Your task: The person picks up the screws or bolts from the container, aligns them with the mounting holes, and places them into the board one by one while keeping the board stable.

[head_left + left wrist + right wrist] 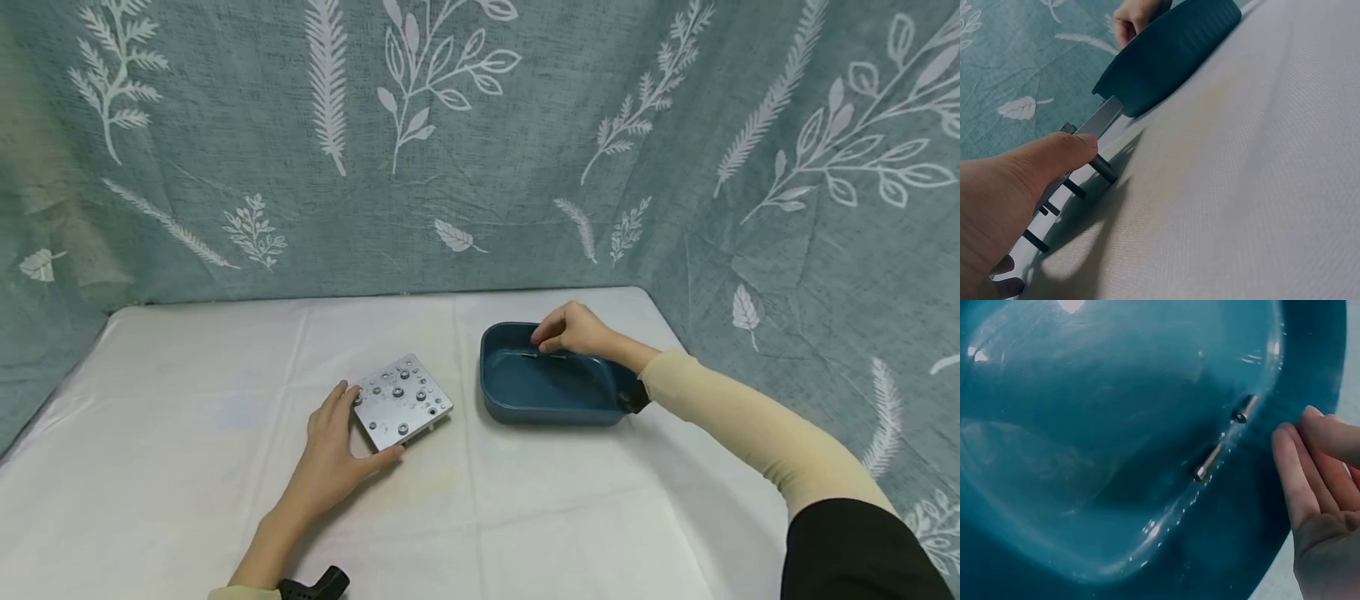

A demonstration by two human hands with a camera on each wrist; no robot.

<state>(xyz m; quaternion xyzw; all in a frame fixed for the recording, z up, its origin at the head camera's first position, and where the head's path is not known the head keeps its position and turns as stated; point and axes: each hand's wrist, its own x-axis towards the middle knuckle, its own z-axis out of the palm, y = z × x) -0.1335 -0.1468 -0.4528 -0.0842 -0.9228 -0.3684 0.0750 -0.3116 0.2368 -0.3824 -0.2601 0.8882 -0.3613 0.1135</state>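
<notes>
Left hand steadies the bolted plate; right fingertips hover by two screws in the tray

The left hand [330, 462] grips a metal plate [387, 410], which sits left of the blue tray [555, 417], toward the far edge of the white-covered table [150, 500]. Its fingers spread moderately wide: the fingertips are at the plate's left corner, and the thumb presses the edge by the near corner. Several bolts [398, 392] stand with their heads on the plate's upper face. In the left wrist view, their threaded shanks [1104, 169] poke out below, beside the thumb, and throw shadows on the cloth. Whether those ends touch the table cannot be told.

The right hand [576, 329] reaches over the tray from its right side, fingers pointing down just inside the far long wall. The thumb and fingertips are drawn narrow, close together; whether anything sits between them cannot be told. Two loose screws [1207, 464] lie on the tray's floor at the foot of that wall, near each other. In the right wrist view the fingertips are near the screws, apart from both.

The tray lies near the table's far right corner. A green curtain [525, 200] with white leaf prints hangs behind the far edge. A cream sleeve [738, 421] covers the right forearm.
</notes>
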